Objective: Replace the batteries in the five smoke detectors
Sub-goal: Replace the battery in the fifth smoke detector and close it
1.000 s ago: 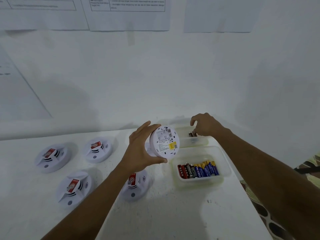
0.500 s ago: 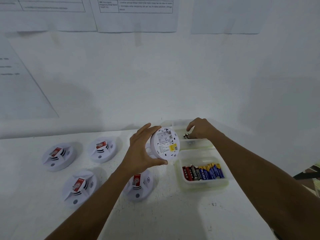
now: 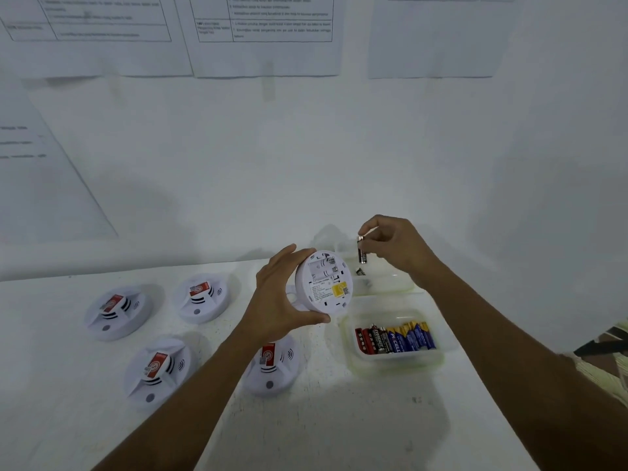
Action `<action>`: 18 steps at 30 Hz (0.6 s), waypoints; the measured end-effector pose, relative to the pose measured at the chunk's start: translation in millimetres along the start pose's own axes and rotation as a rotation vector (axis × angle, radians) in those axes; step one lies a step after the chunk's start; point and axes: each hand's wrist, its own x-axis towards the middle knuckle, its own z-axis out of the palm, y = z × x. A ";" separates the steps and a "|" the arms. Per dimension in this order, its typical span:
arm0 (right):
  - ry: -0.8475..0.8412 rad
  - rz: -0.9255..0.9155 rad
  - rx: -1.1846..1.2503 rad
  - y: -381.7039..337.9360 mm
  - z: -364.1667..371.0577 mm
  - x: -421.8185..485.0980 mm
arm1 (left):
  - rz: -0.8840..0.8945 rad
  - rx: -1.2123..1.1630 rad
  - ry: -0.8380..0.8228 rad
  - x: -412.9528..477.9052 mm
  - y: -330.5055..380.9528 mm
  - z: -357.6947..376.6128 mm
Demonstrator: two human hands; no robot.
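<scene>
We have the round white plastic smoke detector (image 3: 323, 283) in our left hand (image 3: 275, 300), back side facing us, fingers spread wide around its rim with the thumb under the lower edge. Its battery bay near the top looks empty. Our right hand (image 3: 397, 246) pinches a dark cylindrical battery (image 3: 362, 251) upright between thumb and fingertips, just beside the detector and above the far clear plastic tub (image 3: 401, 283), where another dark battery seems to lie.

The detector is a light, stiff shell, we judge — smooth enough to slip, so the rim grip is the right one, leaving the bay clear. The battery is small, hard and dense for its size; holding it by the middle of its barrel lets either end drop into the contacts.

Room is tight on the right: the near clear plastic tub of red, black and blue batteries (image 3: 396, 338) sits just below the detector, close to the edge of the white table (image 3: 323, 436). Four more white detectors with red labels (image 3: 156, 365) lie face up to the left and under our left forearm — well apart from the tubs. The wall stands close behind.
</scene>
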 end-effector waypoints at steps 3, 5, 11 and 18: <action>0.047 -0.060 0.201 -18.2 12.0 -28.6 | 0.006 -0.001 0.006 -0.2 2.7 3.4; 0.094 -0.072 0.274 -22.2 24.7 -43.0 | 0.006 -0.014 0.015 -1.4 5.8 5.4; 0.361 -0.061 0.253 -16.9 63.9 -72.3 | 0.037 -0.046 0.052 -12.0 22.1 -1.4; 0.409 -0.152 0.205 -13.8 92.9 -87.0 | 0.045 -0.083 0.065 -20.1 26.7 -13.0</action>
